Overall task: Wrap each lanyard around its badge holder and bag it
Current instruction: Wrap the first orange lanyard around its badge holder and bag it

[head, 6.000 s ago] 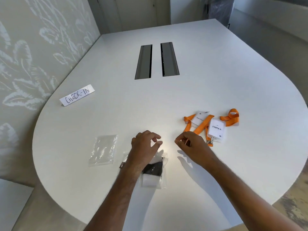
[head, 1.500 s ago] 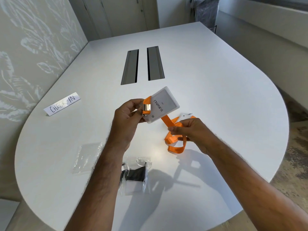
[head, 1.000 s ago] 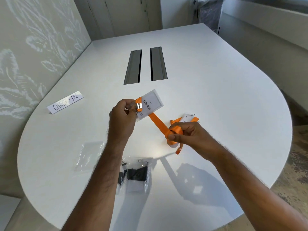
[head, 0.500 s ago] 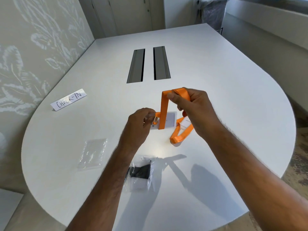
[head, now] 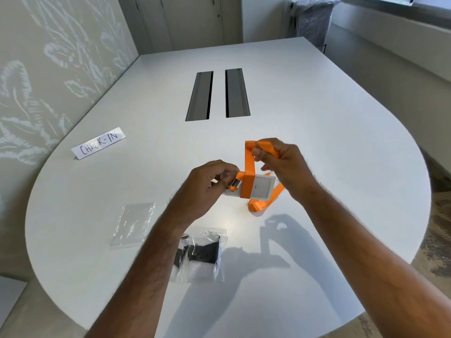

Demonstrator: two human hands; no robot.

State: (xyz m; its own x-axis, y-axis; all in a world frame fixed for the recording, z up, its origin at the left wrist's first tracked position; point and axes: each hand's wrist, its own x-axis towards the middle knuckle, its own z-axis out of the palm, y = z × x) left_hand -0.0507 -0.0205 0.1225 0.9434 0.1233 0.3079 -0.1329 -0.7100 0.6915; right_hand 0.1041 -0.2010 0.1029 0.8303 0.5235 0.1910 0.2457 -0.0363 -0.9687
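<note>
One turn of the orange lanyard (head: 248,176) crosses the badge holder (head: 262,189), which is held above the table (head: 317,113). The left hand (head: 207,189) pinches the holder's clip end; the right hand (head: 283,167) grips the strap, pulling it upward. The strap looks soft and light, the holder flat and stiff, so gripping its edge seems best. An empty bag (head: 133,223) and a filled bag (head: 202,257) lie nearer.

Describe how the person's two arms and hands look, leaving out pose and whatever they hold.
Both forearms are bare up to the frame's lower edge: no sleeves, gloves or watch show. The left hand and right hand show no rings or wristbands. Fine hair shows along both forearms. Upper arms are out of frame.
</note>
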